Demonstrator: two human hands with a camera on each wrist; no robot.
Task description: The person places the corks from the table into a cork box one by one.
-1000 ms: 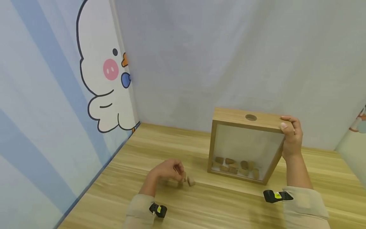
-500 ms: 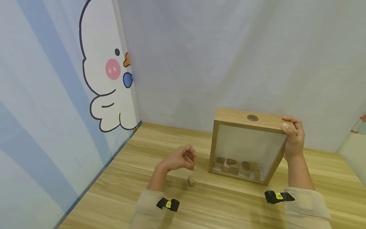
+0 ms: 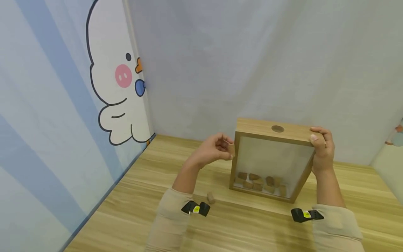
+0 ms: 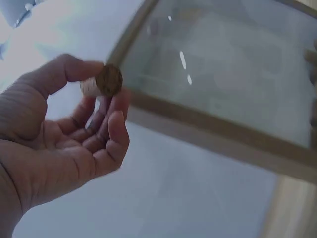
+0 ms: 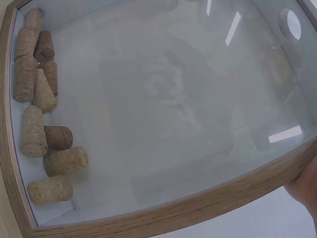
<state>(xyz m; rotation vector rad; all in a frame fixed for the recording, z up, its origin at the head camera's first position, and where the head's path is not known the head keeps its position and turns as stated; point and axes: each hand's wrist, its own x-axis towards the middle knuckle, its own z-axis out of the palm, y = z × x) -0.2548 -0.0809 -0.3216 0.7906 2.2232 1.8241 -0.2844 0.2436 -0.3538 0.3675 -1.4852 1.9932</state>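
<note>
A cork (image 4: 108, 81) is pinched between the thumb and fingers of my left hand (image 3: 215, 150), beside the upper left edge of a wooden shadow box (image 3: 274, 168). The box stands upright with a clear front and a round hole (image 3: 277, 128) in its top. My right hand (image 3: 323, 148) grips the box's top right corner, thumb in front. Inside, several corks (image 5: 33, 131) lie along the bottom, seen through the pane in the right wrist view. One loose cork (image 3: 210, 198) lies on the table left of the box.
The wood-grain table (image 3: 252, 227) runs back to a pale curtain (image 3: 252, 63). A blue-striped curtain (image 3: 56, 122) with a white cartoon bird (image 3: 108, 70) hangs at the left.
My left hand has lifted a cork from the table and moved up and right to the box's left side. The right hand and the box stay in place.
</note>
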